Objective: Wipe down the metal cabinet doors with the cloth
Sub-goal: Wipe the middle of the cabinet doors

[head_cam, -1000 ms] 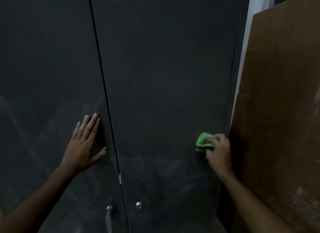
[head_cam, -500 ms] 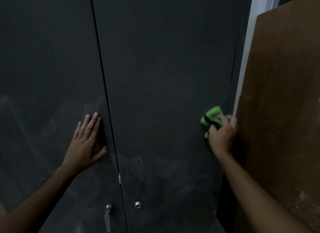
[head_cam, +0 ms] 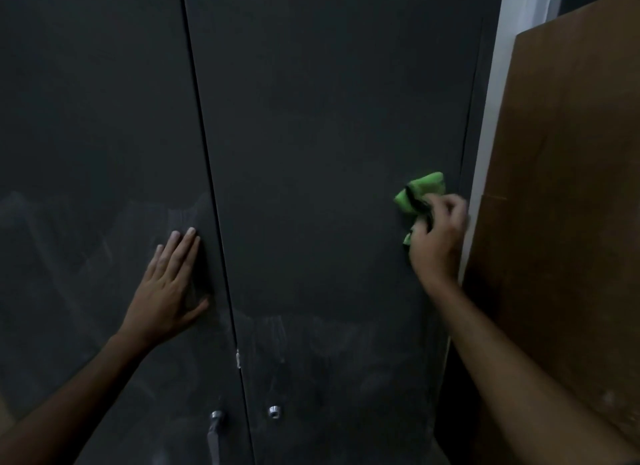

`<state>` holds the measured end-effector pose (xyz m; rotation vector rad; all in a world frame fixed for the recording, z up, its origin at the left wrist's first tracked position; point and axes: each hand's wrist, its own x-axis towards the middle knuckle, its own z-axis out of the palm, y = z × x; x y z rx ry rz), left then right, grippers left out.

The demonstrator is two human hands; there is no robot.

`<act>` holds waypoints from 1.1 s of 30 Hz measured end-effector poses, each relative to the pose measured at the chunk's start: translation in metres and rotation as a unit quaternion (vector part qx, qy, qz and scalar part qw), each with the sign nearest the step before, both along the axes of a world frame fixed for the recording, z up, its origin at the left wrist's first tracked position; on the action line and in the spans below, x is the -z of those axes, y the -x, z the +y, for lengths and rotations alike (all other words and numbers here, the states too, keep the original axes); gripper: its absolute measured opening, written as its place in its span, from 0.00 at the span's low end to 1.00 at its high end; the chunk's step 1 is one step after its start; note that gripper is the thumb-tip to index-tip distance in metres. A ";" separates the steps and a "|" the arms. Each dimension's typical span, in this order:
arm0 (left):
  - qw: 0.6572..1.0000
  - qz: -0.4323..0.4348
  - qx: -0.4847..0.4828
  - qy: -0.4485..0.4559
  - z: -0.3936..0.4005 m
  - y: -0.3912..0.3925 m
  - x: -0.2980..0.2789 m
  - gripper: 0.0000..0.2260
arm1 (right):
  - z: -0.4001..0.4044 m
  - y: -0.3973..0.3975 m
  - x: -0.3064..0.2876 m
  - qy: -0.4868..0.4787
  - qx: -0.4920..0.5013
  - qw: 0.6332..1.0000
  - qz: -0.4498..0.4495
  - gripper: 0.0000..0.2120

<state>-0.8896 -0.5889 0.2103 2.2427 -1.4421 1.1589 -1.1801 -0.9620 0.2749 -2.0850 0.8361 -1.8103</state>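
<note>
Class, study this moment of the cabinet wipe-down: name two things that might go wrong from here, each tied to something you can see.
1. The right hand grips the bunched green cloth close to the right door's outer edge, next to the leaning brown board; knuckles may scrape it.
2. The left hand presses flat on the left door, possibly leaving fresh prints.

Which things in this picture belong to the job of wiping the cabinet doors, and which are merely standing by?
Part of the job:
green cloth, gripped by the right hand
right door, being wiped
left door, with the left hand flat on it

Standing by:
brown board leaning at the right
door handle
lock
</note>
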 end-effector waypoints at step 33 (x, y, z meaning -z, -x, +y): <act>0.998 -0.042 0.049 0.012 0.026 -0.016 -0.013 0.40 | 0.108 -0.076 0.003 0.050 -0.036 0.997 0.054 0.20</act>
